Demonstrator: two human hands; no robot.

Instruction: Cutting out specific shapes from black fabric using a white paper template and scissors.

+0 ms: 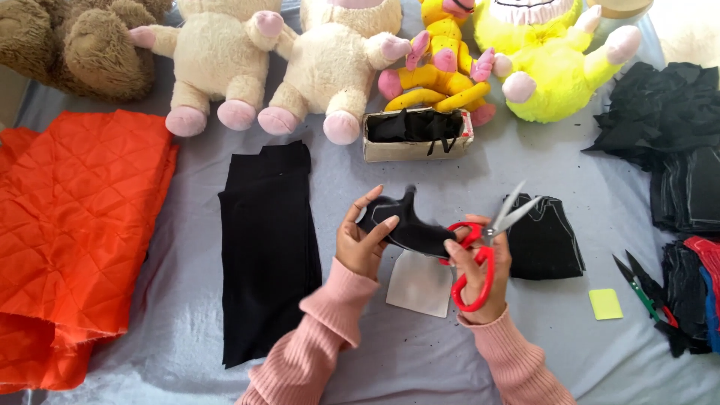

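Observation:
My left hand holds a small black fabric piece just above the table's middle. My right hand grips red-handled scissors, whose open metal blades point up and to the right, away from the fabric piece. A white paper pattern lies on the table under both hands. A folded black cloth lies left of my left hand. A marked black fabric stack sits right of the scissors.
Orange quilted fabric covers the left side. Several plush toys line the back, with a cardboard box of black pieces in front. Black fabric heaps, thread snips and a yellow chalk lie on the right.

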